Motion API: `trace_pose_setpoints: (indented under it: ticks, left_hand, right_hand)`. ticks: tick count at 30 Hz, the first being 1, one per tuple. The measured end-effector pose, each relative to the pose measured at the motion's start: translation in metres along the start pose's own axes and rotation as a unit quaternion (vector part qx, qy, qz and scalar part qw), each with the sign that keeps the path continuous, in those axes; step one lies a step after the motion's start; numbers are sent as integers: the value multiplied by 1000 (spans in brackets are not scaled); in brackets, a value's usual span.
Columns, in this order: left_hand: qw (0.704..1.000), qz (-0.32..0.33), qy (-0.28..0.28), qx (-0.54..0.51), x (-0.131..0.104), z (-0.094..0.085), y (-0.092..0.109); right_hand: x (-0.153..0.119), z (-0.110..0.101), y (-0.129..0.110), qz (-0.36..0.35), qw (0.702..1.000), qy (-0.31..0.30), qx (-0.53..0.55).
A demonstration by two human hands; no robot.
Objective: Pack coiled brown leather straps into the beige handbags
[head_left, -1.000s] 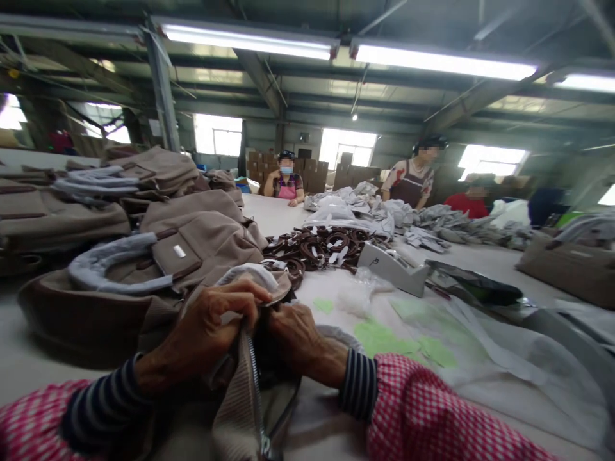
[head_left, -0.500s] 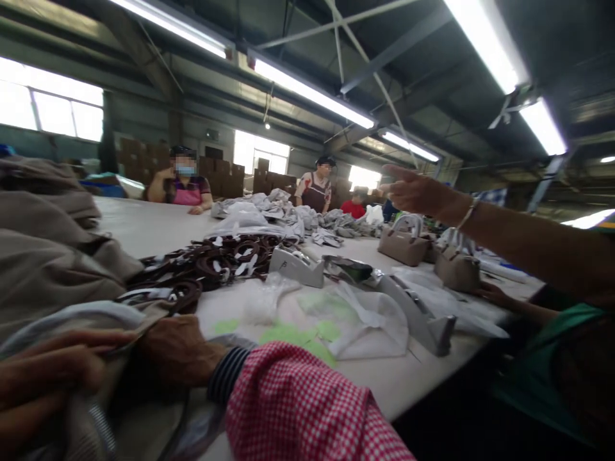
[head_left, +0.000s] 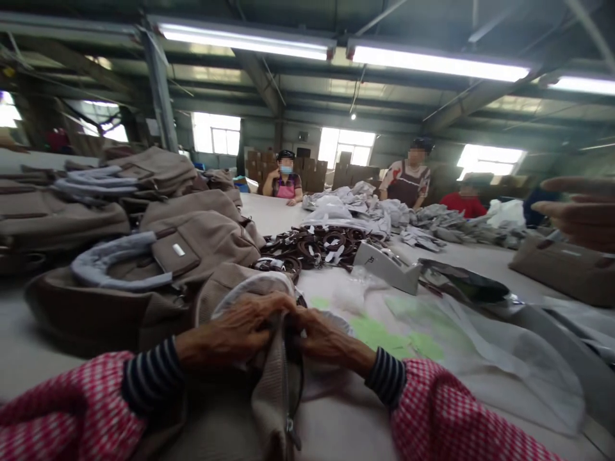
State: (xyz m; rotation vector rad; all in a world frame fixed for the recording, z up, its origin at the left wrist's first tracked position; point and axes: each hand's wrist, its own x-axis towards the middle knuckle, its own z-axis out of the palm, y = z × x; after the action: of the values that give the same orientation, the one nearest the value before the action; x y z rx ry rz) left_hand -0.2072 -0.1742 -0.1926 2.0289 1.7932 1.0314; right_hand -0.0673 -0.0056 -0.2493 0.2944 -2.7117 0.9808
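A taupe handbag (head_left: 270, 390) with a zipper along its opening lies right in front of me. My left hand (head_left: 235, 326) is closed on the bag's upper edge, beside its white-wrapped handle. Close against it, my right hand (head_left: 331, 336) grips the same edge from the other side. The fingertips of both hands meet at the zipper end and are partly hidden, so what they pinch there cannot be made out. The open zipper, with its pull (head_left: 291, 426), hangs down below the hands.
More taupe handbags (head_left: 206, 240) are heaped at the left. Beyond my hands lie coiled brown straps (head_left: 319, 246), a tape dispenser (head_left: 389, 267), green paper pieces (head_left: 379, 336) and clear plastic bags (head_left: 509, 352). A co-worker's hand (head_left: 581, 208) reaches in from the right. Other people stand across the table.
The view has swung left, bringing the bag and both my hands to the middle and more heaped bags into sight. The co-worker's outstretched hand now shows only at the right edge.
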Motion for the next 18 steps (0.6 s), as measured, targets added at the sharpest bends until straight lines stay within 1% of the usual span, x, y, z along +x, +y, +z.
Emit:
trace_pose_setpoints:
  ticks: [1, 2, 3, 4, 5, 6, 7, 8, 9, 11, 13, 14, 16, 18]
  left_hand:
    - [1000, -12, -3, -10, -1, -5, 2]
    - [999, -31, 17, -14, -5, -12, 3]
    - [997, -52, 55, -8, -10, -21, 4]
    - [992, -73, 105, 14, -17, -30, 4]
    - [982, -96, 155, 49, -25, -39, 3]
    - [968, -120, 200, 91, -35, -46, 1]
    - [954, -143, 232, 128, -45, -51, -3]
    - [943, -166, 246, 152, -55, -54, -7]
    - [939, -188, 241, 160, -64, -55, -11]
    - [943, -228, 207, 129, -80, -51, -20]
    - [945, -249, 193, 85, -91, -43, -26]
    - [943, -254, 202, 67, -94, -39, -27]
    - [932, -271, 239, 35, -98, -31, -28]
    - [913, -297, 279, -5, -100, -27, -28]
  right_hand:
    - [-3, -3, 3, 12, 997, 46, 60]
    - [-7, -7, 5, 37, 988, 102, 108]
    - [-12, -11, 7, 75, 975, 153, 140]
    - [-17, -15, 8, 122, 962, 187, 158]
    - [-23, -18, 8, 173, 948, 194, 180]
    - [-27, -20, 7, 224, 935, 176, 211]
    - [-31, -22, 6, 268, 921, 143, 243]
    - [-34, -22, 4, 301, 907, 111, 274]
    - [-35, -22, 2, 323, 893, 87, 302]
    - [-33, -20, -2, 351, 870, 64, 341]
    - [-27, -16, -5, 368, 853, 67, 364]
    - [-24, -14, -7, 376, 845, 71, 373]
    - [-20, -9, -10, 387, 832, 87, 388]
    - [-19, -5, -12, 397, 814, 105, 411]
